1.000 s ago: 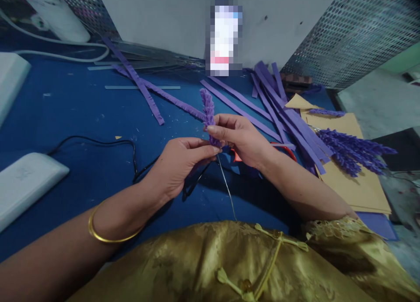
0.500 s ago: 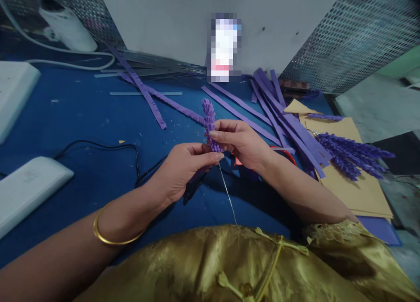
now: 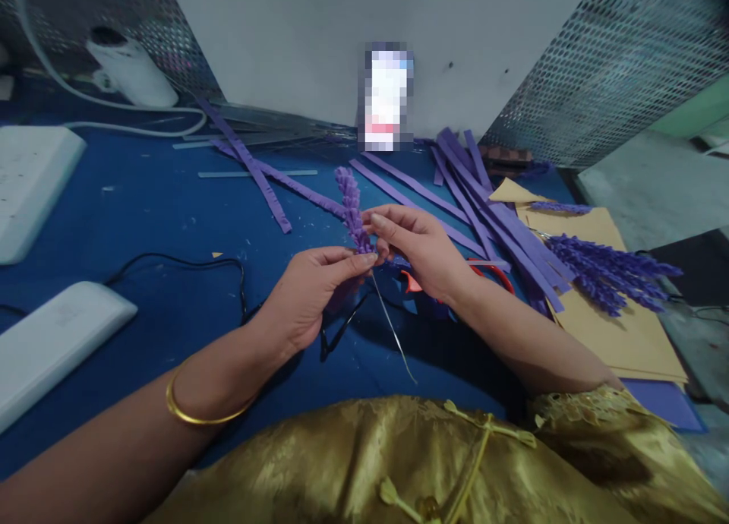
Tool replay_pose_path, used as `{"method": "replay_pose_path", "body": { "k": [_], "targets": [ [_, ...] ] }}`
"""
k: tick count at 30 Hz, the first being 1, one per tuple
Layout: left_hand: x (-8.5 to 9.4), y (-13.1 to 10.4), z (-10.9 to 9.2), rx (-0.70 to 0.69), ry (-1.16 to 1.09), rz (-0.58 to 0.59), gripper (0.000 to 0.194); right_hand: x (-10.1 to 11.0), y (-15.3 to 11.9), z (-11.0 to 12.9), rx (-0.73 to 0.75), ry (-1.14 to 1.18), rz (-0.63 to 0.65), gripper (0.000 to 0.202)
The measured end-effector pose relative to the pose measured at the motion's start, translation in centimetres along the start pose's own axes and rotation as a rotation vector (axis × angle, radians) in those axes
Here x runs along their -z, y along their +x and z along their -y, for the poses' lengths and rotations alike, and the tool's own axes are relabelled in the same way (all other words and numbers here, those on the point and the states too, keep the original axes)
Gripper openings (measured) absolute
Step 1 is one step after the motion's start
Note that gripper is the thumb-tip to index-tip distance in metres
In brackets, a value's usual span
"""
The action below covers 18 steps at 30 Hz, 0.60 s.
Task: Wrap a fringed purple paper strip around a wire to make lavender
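Observation:
A purple flower spike [image 3: 350, 201] with a thin wire stem [image 3: 392, 326] leans slightly left above the blue table. My left hand [image 3: 322, 288] pinches its lower end, with the wire hanging down below the thumb. My right hand [image 3: 421, 247] is closed beside the spike's lower right side, its thumb and index fingertips near each other; what they hold, if anything, is too small to tell. Beneath my right hand lie red-handled scissors [image 3: 501, 277], partly covered.
Purple strips [image 3: 512, 232] lie at the right and a few at the upper left. Finished purple sprigs [image 3: 612, 269] rest on brown paper [image 3: 620, 349]. White devices [image 3: 62, 342] stand left; a blurred phone [image 3: 387, 99] leans at the back. A black cable [image 3: 176, 258] crosses the table.
The spike now tilts further left. My right hand's fingertips have come off its middle and sit just right of it. The whole view has shifted slightly.

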<state>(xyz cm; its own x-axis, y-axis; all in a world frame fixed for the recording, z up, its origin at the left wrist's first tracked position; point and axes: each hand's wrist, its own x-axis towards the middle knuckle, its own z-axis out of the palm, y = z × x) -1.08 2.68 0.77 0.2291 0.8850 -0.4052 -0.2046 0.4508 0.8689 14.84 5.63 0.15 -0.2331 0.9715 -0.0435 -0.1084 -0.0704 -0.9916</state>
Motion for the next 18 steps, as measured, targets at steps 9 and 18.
{"method": "replay_pose_path", "body": {
  "k": [9,18],
  "targets": [
    [0.6,0.6,-0.8,-0.211,-0.145,-0.089,0.025,0.4,-1.0,1.3,0.047,-0.228,0.108,0.031],
    [-0.5,-0.3,0.8,-0.207,-0.12,-0.019,0.031,-0.7,-6.0,-0.7,0.028,-0.177,-0.033,0.021]
  ]
}}
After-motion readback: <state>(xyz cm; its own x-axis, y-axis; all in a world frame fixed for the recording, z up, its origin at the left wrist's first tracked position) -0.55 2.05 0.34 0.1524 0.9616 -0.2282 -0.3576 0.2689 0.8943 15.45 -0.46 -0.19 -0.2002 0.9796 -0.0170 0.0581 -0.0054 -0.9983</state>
